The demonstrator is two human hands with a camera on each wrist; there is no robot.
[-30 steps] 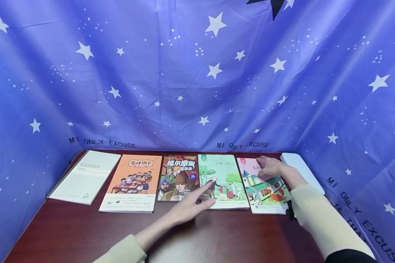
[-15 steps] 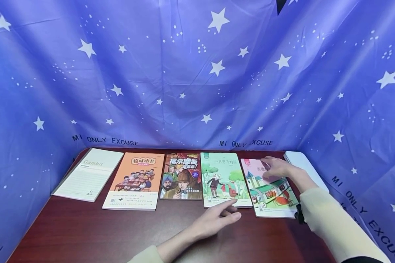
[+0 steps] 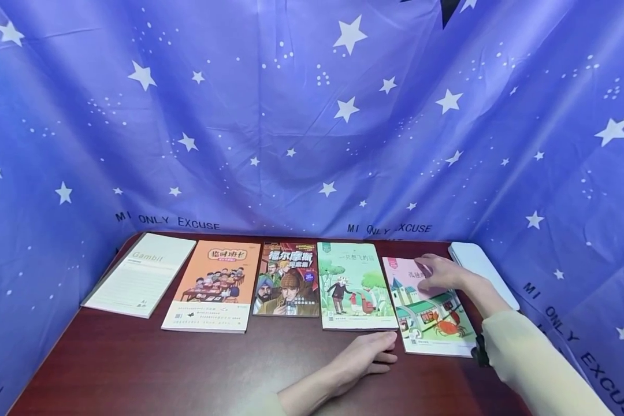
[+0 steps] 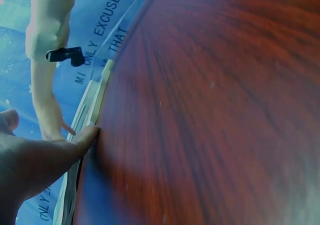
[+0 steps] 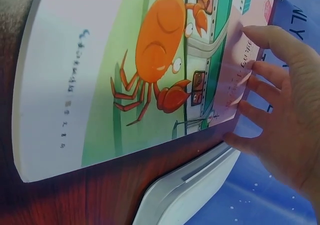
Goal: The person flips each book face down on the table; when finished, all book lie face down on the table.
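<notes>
My right hand [image 3: 449, 277] rests its fingertips on the upper part of a pink-topped picture book [image 3: 431, 309] with a red crab on its cover. In the right wrist view the fingers [image 5: 270, 77] are spread and lightly bent over the book's title area. My left hand [image 3: 361, 361] lies low by the table, its fingers extended toward the pink book's lower left corner. A green book [image 3: 356, 289] lies just beyond that hand. From the left wrist, a fingertip [image 4: 90, 131] shows close to the books' edges.
A white flat case [image 3: 483, 271] lies right of the pink book. Leftward in the row are a detective comic [image 3: 286, 283], an orange book [image 3: 213, 283] and a pale Gambit notebook [image 3: 140, 277]. A starry blue curtain [image 3: 291, 115] encloses the dark wooden table [image 3: 187, 370].
My left hand has moved off the green book, rightward and toward the front. The pink book has slid slightly toward the front with my right hand on it.
</notes>
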